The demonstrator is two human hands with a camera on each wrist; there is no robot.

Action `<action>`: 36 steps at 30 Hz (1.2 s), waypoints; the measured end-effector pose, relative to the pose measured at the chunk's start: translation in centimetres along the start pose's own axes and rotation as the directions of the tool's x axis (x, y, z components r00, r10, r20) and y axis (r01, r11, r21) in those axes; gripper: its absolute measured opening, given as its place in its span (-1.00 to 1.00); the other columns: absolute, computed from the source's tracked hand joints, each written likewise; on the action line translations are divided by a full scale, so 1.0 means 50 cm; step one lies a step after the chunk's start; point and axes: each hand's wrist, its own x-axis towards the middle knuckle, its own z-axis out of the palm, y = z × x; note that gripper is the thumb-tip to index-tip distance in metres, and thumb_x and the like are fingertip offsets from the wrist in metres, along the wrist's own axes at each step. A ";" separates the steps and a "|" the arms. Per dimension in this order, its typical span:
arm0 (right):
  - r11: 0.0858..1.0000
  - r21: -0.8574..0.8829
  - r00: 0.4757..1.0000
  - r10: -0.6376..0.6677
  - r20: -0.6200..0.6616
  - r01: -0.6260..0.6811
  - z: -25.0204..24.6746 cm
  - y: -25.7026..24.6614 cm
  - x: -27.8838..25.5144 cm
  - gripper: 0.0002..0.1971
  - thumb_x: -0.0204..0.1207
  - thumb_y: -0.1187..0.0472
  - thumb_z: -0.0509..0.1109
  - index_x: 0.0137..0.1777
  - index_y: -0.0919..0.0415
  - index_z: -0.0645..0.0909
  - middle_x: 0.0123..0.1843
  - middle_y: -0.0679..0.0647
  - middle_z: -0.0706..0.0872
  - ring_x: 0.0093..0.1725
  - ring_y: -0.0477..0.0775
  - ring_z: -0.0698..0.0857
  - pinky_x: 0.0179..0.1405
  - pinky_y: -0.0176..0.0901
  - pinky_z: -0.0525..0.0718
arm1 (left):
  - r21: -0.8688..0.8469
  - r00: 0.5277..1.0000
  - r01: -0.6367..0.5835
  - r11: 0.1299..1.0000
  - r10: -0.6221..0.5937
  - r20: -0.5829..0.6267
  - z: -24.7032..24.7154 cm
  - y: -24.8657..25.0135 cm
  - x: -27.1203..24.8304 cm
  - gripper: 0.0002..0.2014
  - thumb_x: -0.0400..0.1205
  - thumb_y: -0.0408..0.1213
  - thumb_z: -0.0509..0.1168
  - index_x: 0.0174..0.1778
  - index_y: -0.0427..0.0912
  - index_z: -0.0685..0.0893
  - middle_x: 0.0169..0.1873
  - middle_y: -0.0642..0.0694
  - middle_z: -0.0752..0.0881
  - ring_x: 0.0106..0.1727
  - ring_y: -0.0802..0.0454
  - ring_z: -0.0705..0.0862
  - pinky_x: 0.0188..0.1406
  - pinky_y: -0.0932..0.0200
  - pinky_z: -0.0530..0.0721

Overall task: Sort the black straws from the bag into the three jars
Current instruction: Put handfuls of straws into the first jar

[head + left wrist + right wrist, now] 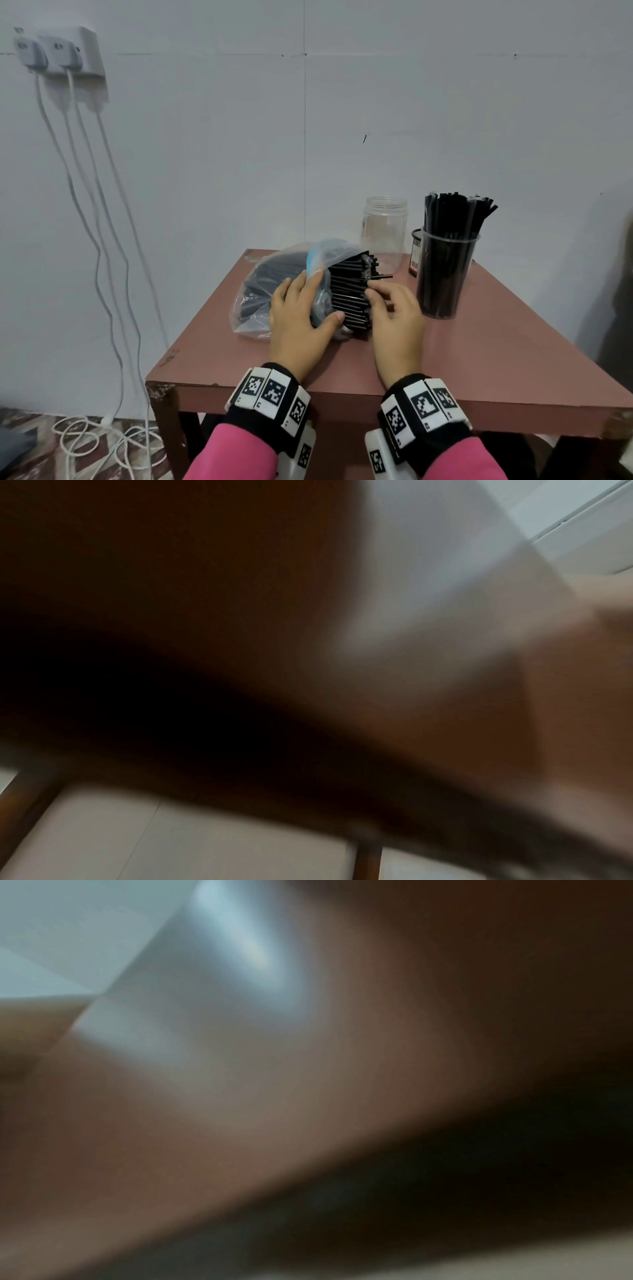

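So we've got the brown table [479, 342] with the clear plastic bag [260, 294] lying on its side near the left-middle, stuffed with black straws [349, 294] whose ends poke out of the open mouth toward the right. Left hand [301, 315] is spread over the bag's mouth with the thumb curled under the bundle, clamping it down. Right hand [394, 308] has its fingers curled in at the straw ends, looks like pinching a few.

Handling guess: bag is soft, crinkly and slidey, so it needs pinning. Straws are light, fairly stiff, smooth, and they'll fan out, so we'd grab a small bunch near the exposed ends.

Counts: 1 bag, 2 clear containers plus 1 black mesh cup [417, 250]. The tall clear jar [445, 274] on the right is packed with straws, the clear jar [385, 229] behind looks empty. Straws are too many to count. Both wrist views are just blur.
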 end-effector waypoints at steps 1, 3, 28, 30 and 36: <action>1.000 -0.008 1.000 0.010 -0.004 -0.010 -0.001 0.003 -0.001 -0.84 0.57 0.14 0.41 0.08 -0.14 0.69 0.07 -0.32 0.61 0.05 -0.21 0.65 0.02 -0.20 0.64 | -0.001 1.000 0.009 1.000 -0.009 0.005 -0.002 0.001 -0.001 -0.31 0.41 0.13 0.28 0.45 0.43 0.15 0.55 0.19 0.32 0.61 0.04 0.07 0.61 -0.14 0.15; 0.997 -0.030 0.996 0.066 0.062 -0.065 -0.001 0.009 0.001 -0.76 0.55 0.11 0.44 0.20 -0.15 0.67 0.11 -0.32 0.53 0.02 -0.31 0.59 0.02 -0.31 0.57 | -0.011 1.000 0.011 1.000 -0.011 0.030 -0.005 0.005 -0.004 -0.32 0.40 0.10 0.27 0.41 0.45 0.13 0.45 0.32 0.29 0.62 0.05 0.05 0.61 -0.16 0.12; 0.970 0.123 0.971 0.190 0.147 -0.209 0.016 0.000 -0.001 -0.79 0.41 0.01 0.46 -0.05 -0.39 0.71 0.07 -0.11 0.78 0.10 -0.01 0.75 0.18 0.17 0.71 | 0.107 0.999 -0.010 0.994 0.005 0.048 0.005 -0.009 0.002 -0.23 0.56 -0.06 0.38 0.65 0.20 0.14 0.57 0.12 0.33 0.62 -0.07 0.11 0.56 -0.28 0.17; 0.971 0.128 0.979 0.192 0.070 -0.200 0.011 -0.002 -0.001 -0.81 0.48 0.08 0.44 -0.09 -0.34 0.71 0.04 -0.08 0.78 0.01 0.03 0.77 0.10 0.19 0.73 | 0.105 0.999 -0.009 0.994 0.006 0.033 0.007 -0.011 0.003 -0.23 0.56 -0.07 0.38 0.65 0.19 0.14 0.56 0.10 0.35 0.61 -0.10 0.14 0.55 -0.29 0.19; 0.977 0.107 0.965 0.162 0.204 -0.187 0.013 0.002 0.001 -0.71 0.44 -0.11 0.44 0.15 -0.38 0.59 0.24 -0.23 0.66 0.24 -0.14 0.66 0.25 0.12 0.66 | 0.136 0.998 -0.017 0.991 0.008 0.062 0.007 -0.007 0.000 -0.23 0.59 -0.06 0.35 0.66 0.18 0.09 0.60 0.10 0.29 0.64 -0.05 0.07 0.59 -0.25 0.12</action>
